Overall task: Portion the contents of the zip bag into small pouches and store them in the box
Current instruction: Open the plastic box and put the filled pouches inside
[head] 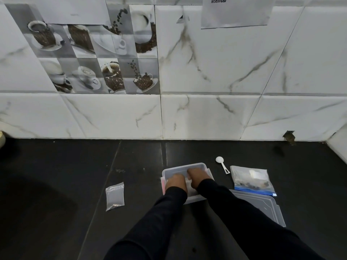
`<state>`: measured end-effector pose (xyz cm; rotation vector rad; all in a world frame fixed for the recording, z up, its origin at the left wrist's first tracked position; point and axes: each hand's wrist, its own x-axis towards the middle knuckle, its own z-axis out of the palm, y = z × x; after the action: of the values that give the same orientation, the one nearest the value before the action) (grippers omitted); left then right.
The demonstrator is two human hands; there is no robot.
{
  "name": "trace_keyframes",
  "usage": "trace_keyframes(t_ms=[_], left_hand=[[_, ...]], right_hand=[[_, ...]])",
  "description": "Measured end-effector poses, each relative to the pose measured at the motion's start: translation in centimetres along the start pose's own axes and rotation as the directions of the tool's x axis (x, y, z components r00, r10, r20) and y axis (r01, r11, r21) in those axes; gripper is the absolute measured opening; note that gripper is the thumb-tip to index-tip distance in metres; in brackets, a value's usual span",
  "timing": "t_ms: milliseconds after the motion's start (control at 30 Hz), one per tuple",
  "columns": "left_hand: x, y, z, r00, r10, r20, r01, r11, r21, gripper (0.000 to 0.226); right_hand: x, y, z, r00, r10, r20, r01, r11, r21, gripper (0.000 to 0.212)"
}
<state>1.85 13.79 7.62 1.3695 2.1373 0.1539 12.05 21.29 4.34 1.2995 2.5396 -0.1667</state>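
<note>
Here both hands, left hand (175, 182) and right hand (198, 177), reach palm-down into the box (185, 167); their grip is unclear.

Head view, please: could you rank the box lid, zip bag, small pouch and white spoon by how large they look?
1. box lid, though a sleeve partly covers it
2. zip bag
3. small pouch
4. white spoon

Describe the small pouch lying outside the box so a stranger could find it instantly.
On the black counter, look left of the clear box where both hands are. The small pouch lies alone there, flat and clear. Unlike the larger zip bag on the right, it has no blue strip.
</note>
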Motion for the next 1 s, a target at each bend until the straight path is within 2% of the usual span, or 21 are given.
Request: trace_keyframes(t_ms=[100,233,367,433,500,533,600,667,733,800,900,967,1000], left_hand=[[-0.4,-0.3,-0.4,0.997,0.054,-0.062,-0.049,0.996,0.080,0.033],[-0.6,-0.5,-0.7,0.982,0.138,-0.129,-0.119,0.982,0.146,0.050],[-1.8,-2.1,-2.9,0.946,0.180,-0.271,-0.147,0.979,0.139,0.037],[-2.0,-5.2,-4.4,0.912,0.082,-0.401,-0.088,0.996,0.004,0.021],[-2.0,-9.3,-6.1,0.848,-0.044,-0.529,-0.043,0.988,-0.151,0.017],[-2.1,-11.7,-6.9,0.818,-0.121,-0.562,-0.007,0.975,-0.221,0.017],[-1.7,-16.9,-8.1,0.799,-0.291,-0.526,0.116,0.933,-0.340,0.018],[-1.2,-21.7,-8.5,0.805,-0.441,-0.397,0.280,0.873,-0.400,0.029],[-0.9,-25.2,-8.1,0.794,-0.539,-0.281,0.399,0.810,-0.429,0.047],[-0.8,-26.9,-7.3,0.789,-0.587,-0.182,0.456,0.757,-0.469,0.058],[-0.3,-28.9,-6.0,0.797,-0.598,-0.088,0.481,0.716,-0.507,0.057],[-0.1,-29.0,-5.4,0.811,-0.584,-0.048,0.471,0.698,-0.539,0.046],[-0.3,-28.6,-5.3,0.824,-0.566,-0.036,0.455,0.698,-0.553,0.034]], right_hand=[[-0.5,-0.4,-0.4,0.999,-0.006,-0.034,0.006,1.000,0.007,0.025],[-1.1,-1.4,-0.6,0.991,0.117,-0.057,-0.122,0.989,-0.080,0.034],[-2.1,-2.8,-2.7,0.978,0.125,-0.168,-0.134,0.990,-0.043,0.030],[-2.6,-4.0,-4.5,0.956,0.131,-0.262,-0.111,0.990,0.090,0.022],[-2.8,-5.5,-6.1,0.926,0.144,-0.349,-0.034,0.952,0.303,0.011],[-3.0,-6.5,-6.9,0.911,0.162,-0.381,0.019,0.903,0.430,0.006],[-3.1,-9.3,-7.8,0.897,0.191,-0.398,0.138,0.735,0.664,0.009],[-2.4,-12.6,-7.6,0.930,0.178,-0.320,0.177,0.549,0.817,0.014],[-0.8,-16.1,-6.3,0.974,0.130,-0.185,0.111,0.440,0.891,0.014],[1.3,-19.1,-4.4,0.995,0.093,-0.023,-0.015,0.393,0.919,0.014],[4.2,-23.2,-1.0,0.978,0.045,0.203,-0.203,0.412,0.888,0.021],[4.8,-25.2,0.6,0.958,0.058,0.280,-0.280,0.389,0.878,0.010],[4.8,-25.9,1.0,0.952,0.080,0.295,-0.304,0.358,0.883,0.023]])
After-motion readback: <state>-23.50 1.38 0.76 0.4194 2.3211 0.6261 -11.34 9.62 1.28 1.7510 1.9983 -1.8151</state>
